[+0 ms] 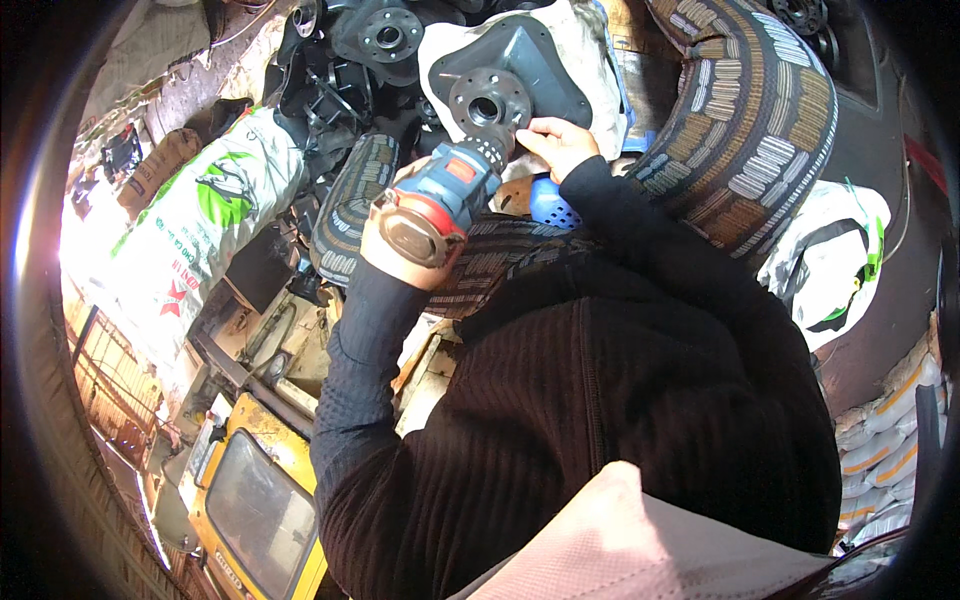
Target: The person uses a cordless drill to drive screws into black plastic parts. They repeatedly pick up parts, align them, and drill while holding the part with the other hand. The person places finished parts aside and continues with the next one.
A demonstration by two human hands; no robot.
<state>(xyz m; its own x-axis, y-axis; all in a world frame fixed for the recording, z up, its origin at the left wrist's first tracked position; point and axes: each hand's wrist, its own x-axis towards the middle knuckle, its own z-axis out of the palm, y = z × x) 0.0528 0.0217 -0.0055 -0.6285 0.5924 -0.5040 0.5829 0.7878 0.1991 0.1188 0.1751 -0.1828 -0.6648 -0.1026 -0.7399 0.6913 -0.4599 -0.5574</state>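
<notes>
My left hand (378,240) is wrapped around a blue and red cordless drill (448,185), its body hiding most of my fingers. The drill's chuck points up and away from me, at the near edge of a dark metal part (527,80) with a round holed flange (486,103). Close by the flange's right rim is my right hand (562,145), thumb and forefinger brought together. Whatever is between those fingertips is too small to make out. Below that hand sits a blue perforated plastic piece (553,204), partly covered by my sleeve.
More dark flanged metal parts (388,38) are heaped at the far left. White cloth (450,45) lies under the main part. A patterned padded cushion (745,120) curves around the right side. White and green sacks (205,215) stand left, beyond a yellow machine panel (255,500).
</notes>
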